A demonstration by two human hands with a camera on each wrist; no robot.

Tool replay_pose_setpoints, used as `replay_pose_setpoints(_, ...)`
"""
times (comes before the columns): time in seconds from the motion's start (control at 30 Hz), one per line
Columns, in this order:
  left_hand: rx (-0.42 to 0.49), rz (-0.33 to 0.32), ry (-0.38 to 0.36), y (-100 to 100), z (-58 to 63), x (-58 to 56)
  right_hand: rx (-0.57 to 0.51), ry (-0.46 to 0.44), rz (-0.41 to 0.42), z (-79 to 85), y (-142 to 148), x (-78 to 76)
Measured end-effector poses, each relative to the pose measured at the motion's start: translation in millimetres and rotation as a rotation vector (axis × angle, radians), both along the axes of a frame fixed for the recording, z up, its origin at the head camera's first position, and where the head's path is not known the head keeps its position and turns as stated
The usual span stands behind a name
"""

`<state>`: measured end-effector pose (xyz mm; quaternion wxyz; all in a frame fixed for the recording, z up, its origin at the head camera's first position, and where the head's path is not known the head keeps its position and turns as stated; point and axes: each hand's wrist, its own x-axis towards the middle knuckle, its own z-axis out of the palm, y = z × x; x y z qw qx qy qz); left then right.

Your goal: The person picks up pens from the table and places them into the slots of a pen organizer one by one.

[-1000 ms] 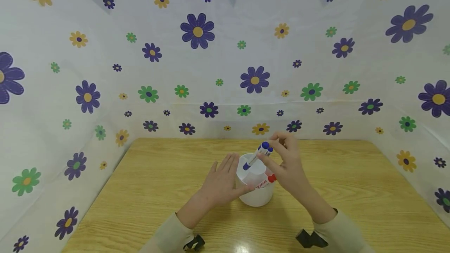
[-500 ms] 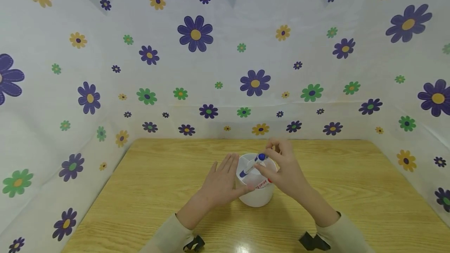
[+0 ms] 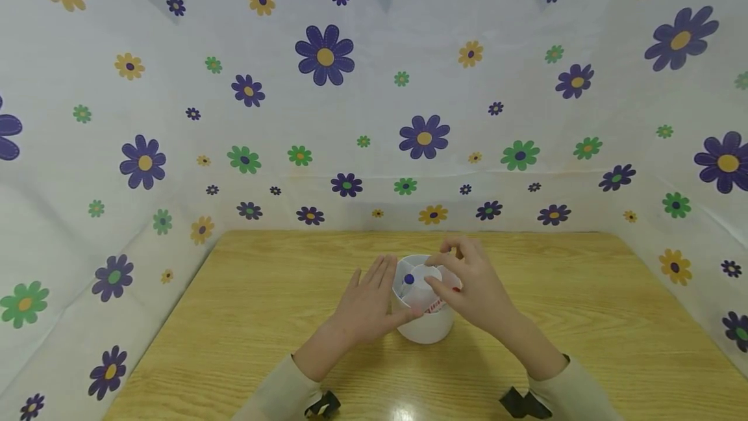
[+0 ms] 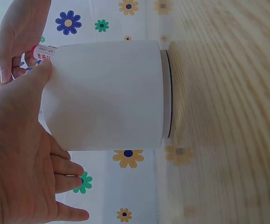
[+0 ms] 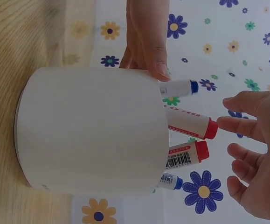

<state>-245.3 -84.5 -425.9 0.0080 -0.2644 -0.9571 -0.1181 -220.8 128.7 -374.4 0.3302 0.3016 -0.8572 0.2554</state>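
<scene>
A white divided pen holder (image 3: 425,331) stands upright on the table. My left hand (image 3: 365,310) rests against its left side, fingers straight, with the thumb over the near rim. Above the opening, my right hand (image 3: 479,284) has its fingers loosely bent and nothing between them. A blue-capped marker (image 3: 409,279) stands in the left compartment. The right wrist view shows this blue-capped marker (image 5: 179,87), a red-capped marker (image 5: 190,122), a second red-capped marker (image 5: 187,155) and another blue-capped marker (image 5: 171,181) poking out. One right fingertip overlaps a red cap there.
The wooden table (image 3: 263,317) carries the holder near its middle. A white cloth (image 3: 374,96) printed with flowers hangs behind the table and along both sides. Dark straps (image 3: 524,403) sit at the sleeve cuffs.
My right hand has lowered the blue-capped marker into the left compartment and let go of it. The left hand has stayed in place on the holder.
</scene>
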Motion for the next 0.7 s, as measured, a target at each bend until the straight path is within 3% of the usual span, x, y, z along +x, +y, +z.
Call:
replay_pose_setpoints(0.17, 0.017, 0.0, 0.001, 0, 0.5, 0.0, -0.024, 0.019, -0.012, 0.4, 5, -0.3)
replay_pose_setpoints(0.47, 0.0, 0.017, 0.019, -4, 3.2, -1.9, -0.042, -0.025, -0.074, -2.5, 16, -0.8)
replay_pose_setpoints(0.7, 0.01, 0.025, -0.027, -11, 2.8, -1.1, -0.073, -0.05, -0.131, -11.7, 30, -0.5)
